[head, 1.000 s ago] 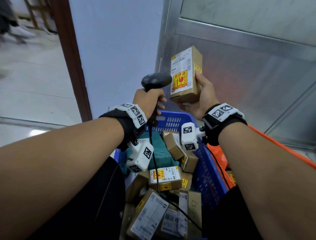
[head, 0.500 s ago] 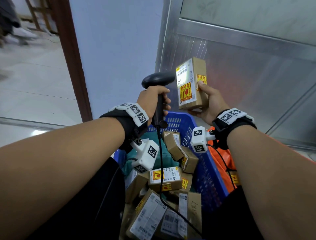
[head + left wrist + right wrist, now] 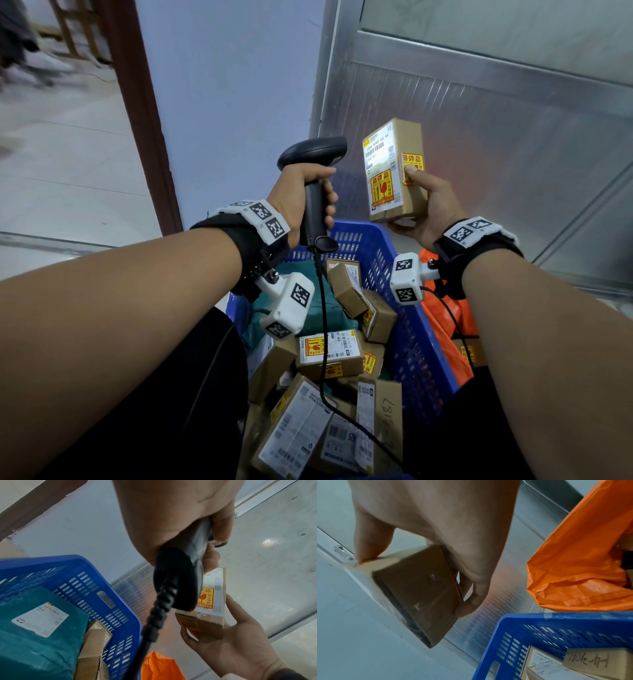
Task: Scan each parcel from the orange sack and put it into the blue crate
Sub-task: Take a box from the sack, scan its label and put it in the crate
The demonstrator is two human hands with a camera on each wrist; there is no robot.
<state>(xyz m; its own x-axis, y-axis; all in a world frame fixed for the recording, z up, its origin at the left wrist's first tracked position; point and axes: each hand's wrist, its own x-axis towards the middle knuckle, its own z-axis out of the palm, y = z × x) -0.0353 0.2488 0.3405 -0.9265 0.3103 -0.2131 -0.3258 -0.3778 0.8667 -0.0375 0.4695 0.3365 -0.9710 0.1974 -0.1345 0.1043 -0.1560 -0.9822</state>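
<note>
My right hand (image 3: 423,202) grips a small brown cardboard parcel (image 3: 394,169) upright above the far rim of the blue crate (image 3: 411,346), its white label and yellow fragile sticker turned left. From below the parcel (image 3: 418,588) shows its taped underside, with my right hand (image 3: 436,534) pinching it between thumb and fingers. My left hand (image 3: 301,195) grips the handle of a black barcode scanner (image 3: 313,154), whose head points right at the label. Up close, the scanner (image 3: 185,572) partly covers the parcel (image 3: 209,601). The orange sack (image 3: 445,329) lies right of the crate.
Several labelled brown boxes and a teal mailer bag (image 3: 318,308) fill the crate. The scanner's black cable (image 3: 323,342) hangs down over them. A ribbed metal door panel (image 3: 513,137) stands behind, a pale wall (image 3: 233,85) and brown door frame (image 3: 137,102) to the left.
The parcel has come down and to the right while turning its label toward the scanner. My left hand has raised the scanner slightly and levelled its head at the label.
</note>
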